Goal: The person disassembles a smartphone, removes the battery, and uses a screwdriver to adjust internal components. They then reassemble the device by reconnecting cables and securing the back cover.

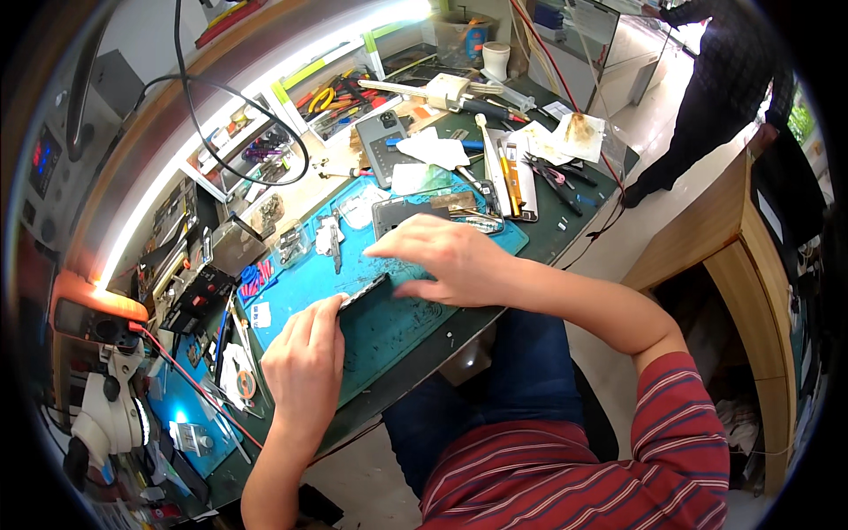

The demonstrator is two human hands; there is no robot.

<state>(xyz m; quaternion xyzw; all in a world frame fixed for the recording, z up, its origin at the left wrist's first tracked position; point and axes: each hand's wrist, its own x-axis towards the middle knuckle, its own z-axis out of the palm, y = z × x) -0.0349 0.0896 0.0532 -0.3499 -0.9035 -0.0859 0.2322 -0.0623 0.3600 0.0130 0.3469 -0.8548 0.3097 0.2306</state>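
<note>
My left hand (305,360) is closed on one end of a thin dark phone (366,289), which shows almost edge-on above the blue work mat (389,340). Just beyond the phone's far end, my right hand (455,262) hovers with thumb and fingers apart and nothing between them. Behind the right hand lies a dark phone part (397,215), partly covered by that hand. On the mat to its left are a small silvery phone part (329,238) and a clear plastic box (291,245).
A grey phone back (382,146), tweezers (555,179) and papers (579,137) crowd the far bench. Pliers (322,99) fill a rack behind. At left stand an orange multimeter (95,309) and a microscope (106,415). A person (729,88) stands at the upper right beside a wooden cabinet (707,238).
</note>
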